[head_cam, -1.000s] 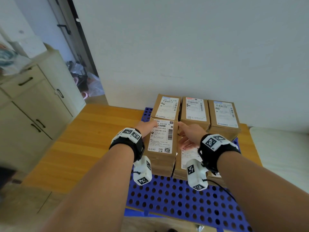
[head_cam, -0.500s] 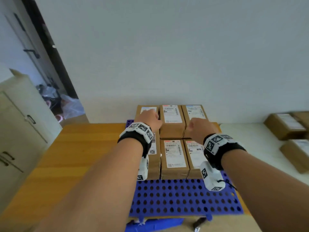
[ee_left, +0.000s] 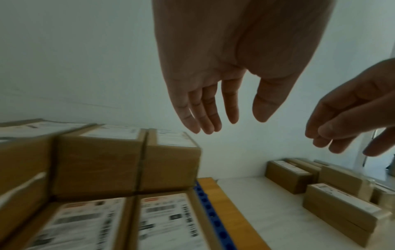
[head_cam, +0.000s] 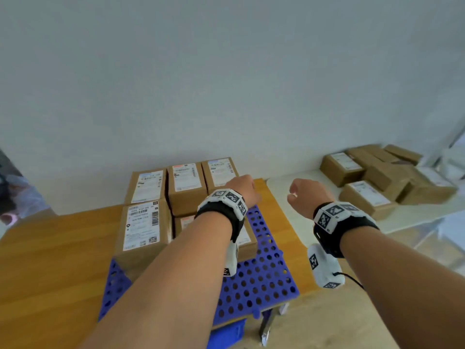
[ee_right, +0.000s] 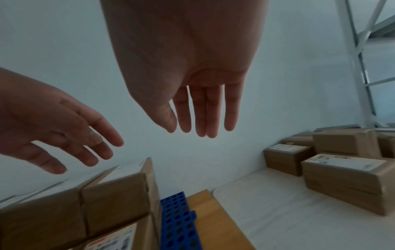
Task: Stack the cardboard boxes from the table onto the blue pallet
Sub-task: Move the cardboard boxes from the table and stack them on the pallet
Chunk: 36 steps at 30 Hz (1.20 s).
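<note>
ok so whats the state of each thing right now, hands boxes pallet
left hand: open, holding nothing
right hand: open, holding nothing
boxes on the pallet: stacked, labels up, untouched
blue pallet: front part bare
boxes on the white table: loose, not yet moved

Head view high above pallet (head_cam: 264, 280); wrist views low, forward, sharing stacked boxes (ee_left: 132, 162).

A plain white wall (head_cam: 226, 71) stands behind a wooden surface (head_cam: 50, 248), with a white surface (head_cam: 297, 197) beside it and a window frame (ee_right: 363, 50) on the right.
</note>
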Tool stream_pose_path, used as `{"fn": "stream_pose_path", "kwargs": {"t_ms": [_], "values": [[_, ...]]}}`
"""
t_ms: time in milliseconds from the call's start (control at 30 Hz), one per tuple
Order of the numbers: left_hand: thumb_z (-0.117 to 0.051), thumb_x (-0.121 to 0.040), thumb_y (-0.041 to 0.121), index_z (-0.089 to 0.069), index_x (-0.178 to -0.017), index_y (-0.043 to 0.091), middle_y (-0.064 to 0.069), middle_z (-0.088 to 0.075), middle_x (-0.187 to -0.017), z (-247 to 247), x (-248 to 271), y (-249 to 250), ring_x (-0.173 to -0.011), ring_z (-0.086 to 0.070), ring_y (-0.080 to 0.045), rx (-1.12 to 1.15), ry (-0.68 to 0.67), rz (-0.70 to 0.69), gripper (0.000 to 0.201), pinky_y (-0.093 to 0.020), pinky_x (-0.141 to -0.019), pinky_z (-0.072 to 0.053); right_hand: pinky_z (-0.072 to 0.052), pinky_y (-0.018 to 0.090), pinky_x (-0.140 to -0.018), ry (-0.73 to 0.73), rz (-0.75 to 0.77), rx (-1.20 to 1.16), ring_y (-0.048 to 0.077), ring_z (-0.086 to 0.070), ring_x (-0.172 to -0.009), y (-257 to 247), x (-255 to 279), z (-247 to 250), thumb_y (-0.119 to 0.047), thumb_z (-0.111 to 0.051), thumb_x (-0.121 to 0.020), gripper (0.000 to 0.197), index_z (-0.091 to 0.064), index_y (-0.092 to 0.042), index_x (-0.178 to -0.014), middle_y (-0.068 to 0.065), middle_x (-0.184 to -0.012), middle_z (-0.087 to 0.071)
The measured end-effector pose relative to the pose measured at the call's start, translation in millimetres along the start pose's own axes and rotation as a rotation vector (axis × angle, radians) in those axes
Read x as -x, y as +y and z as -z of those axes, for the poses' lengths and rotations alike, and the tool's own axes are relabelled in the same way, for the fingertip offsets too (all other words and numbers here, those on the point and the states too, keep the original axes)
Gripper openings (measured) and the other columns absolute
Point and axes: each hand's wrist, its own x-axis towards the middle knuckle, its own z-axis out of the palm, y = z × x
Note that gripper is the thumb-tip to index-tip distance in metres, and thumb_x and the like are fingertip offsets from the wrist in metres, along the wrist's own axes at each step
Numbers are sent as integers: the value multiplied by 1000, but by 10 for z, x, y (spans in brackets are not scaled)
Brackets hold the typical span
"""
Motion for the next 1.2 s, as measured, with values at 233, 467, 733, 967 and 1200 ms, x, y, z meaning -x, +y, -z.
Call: {"fn": "stream_pose_path", "kwargs": {"t_ms": [233,467,733,967,1200], "values": [[-54,-92,28,-54,-125,16,-6,-60,-122,-489,-431,1050,-106,-61,-27,-56,-29,-40,35,-36,-87,-52,-51,36,-85,6,-58,-37,24,-60,-104,1130,-113,239,-31,-49,-94,27,-59,-20,-117,4,-118,-64],[-57,-92,29,-57,-126,13,-9,-59,-127,-1032,-874,2149,-114,-58,-29,-47,-25,-53,38,-34,-90,-46,-49,34,-79,-28,-124,-50,24,-60,-95,2286,-284,412,-33,-44,-95,26,-61,-21,-110,4,-112,-64],[-56,-93,26,-57,-124,13,-8,-60,-123,-1501,-1236,2803,-109,-60,-27,-50,-73,-39,34,-34,-87,-49,-51,31,-82,-83,-165,-84,17,-60,-97,3182,-463,467,-29,-50,-96,27,-57,-20,-120,0,-114,-64],[-55,-94,27,-52,-127,14,-7,-59,-126,-1818,-1734,3095,-110,-60,-26,-59,-124,-20,36,-33,-86,-50,-46,29,-77,-118,-210,-130,18,-57,-92,3649,-786,335,-26,-51,-95,25,-59,-19,-118,1,-107,-65],[-56,-92,29,-49,-128,14,-7,-60,-121,-2117,-2553,3262,-104,-60,-26,-25,-161,18,40,-39,-90,-52,-50,32,-76,-183,-210,-128,22,-61,-91,4028,-1481,176,-21,-50,-94,20,-60,-15,-110,4,-98,-66]]}}
